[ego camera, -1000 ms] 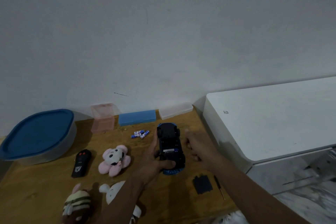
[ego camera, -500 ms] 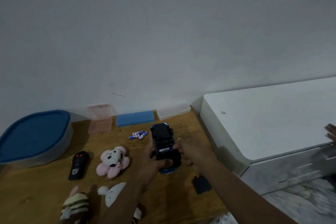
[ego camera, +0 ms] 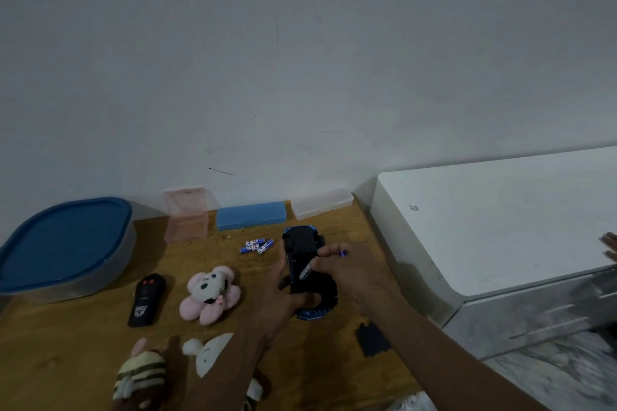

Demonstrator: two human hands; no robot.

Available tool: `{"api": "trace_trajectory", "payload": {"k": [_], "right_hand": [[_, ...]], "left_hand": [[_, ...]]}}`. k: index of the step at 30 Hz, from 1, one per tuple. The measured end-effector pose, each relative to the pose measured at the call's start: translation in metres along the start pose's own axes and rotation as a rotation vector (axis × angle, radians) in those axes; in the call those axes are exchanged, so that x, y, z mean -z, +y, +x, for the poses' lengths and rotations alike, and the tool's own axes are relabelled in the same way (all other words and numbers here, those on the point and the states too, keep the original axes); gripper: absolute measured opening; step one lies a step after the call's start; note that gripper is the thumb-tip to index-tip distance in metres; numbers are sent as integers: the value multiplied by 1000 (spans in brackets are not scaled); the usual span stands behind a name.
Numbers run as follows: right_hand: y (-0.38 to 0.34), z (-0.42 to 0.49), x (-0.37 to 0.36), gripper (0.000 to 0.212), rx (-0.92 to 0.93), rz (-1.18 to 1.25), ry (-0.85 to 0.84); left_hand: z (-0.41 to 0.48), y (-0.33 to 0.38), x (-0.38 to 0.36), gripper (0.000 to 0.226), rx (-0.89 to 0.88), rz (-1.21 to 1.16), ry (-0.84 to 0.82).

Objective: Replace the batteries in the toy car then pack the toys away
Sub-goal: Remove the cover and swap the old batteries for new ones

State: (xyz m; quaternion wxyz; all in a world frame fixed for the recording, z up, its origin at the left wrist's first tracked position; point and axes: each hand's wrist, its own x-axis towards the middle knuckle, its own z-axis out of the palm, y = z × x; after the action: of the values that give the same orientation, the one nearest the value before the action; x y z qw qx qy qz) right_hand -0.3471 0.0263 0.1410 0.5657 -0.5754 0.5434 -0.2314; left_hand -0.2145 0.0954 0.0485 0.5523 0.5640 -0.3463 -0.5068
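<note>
The blue and black toy car is upside down and tilted above the wooden table. My left hand grips it from the left side and underneath. My right hand lies against the car's right side and pinches a small blue battery at its fingertips. Three loose batteries lie on the table just left of the car. The black battery cover lies on the table under my right forearm.
A black remote, a pink plush, a striped plush and a white plush lie on the left. A blue-lidded tub, pink box, blue case and clear case line the wall. A white cabinet stands right, with another person's fingers on it.
My left hand has lifted and tilted the car off the table. My right hand has come onto the car and now holds a battery at its fingertips. The view has shifted slightly.
</note>
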Motion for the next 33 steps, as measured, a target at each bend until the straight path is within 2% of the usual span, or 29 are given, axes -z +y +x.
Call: {"api": "trace_trajectory", "payload": {"k": [6, 9, 12, 16, 23, 27, 31, 33], "right_hand": [[5, 5, 4, 15, -4, 87, -55], [8, 11, 9, 15, -132, 317, -93], [13, 14, 16, 27, -279, 475, -120], [30, 15, 26, 36, -325, 362, -132], [74, 23, 47, 34, -363, 284, -133], [94, 23, 59, 31, -413, 302, -137], [102, 25, 69, 33, -423, 284, -158], [105, 27, 75, 31, -422, 262, -177]], "left_hand": [[0, -2, 3, 115, 10, 35, -61], [-2, -5, 1, 119, 65, -4, -66], [-5, -11, -5, 121, 108, -31, -84], [-18, -20, -19, 121, 184, -33, -72], [-41, -55, -43, 121, 308, -52, -33], [-48, -60, -58, 108, 337, -36, 46], [-47, -54, -72, 81, 357, 33, 76], [-45, -53, -73, 78, 385, 47, 80]]}}
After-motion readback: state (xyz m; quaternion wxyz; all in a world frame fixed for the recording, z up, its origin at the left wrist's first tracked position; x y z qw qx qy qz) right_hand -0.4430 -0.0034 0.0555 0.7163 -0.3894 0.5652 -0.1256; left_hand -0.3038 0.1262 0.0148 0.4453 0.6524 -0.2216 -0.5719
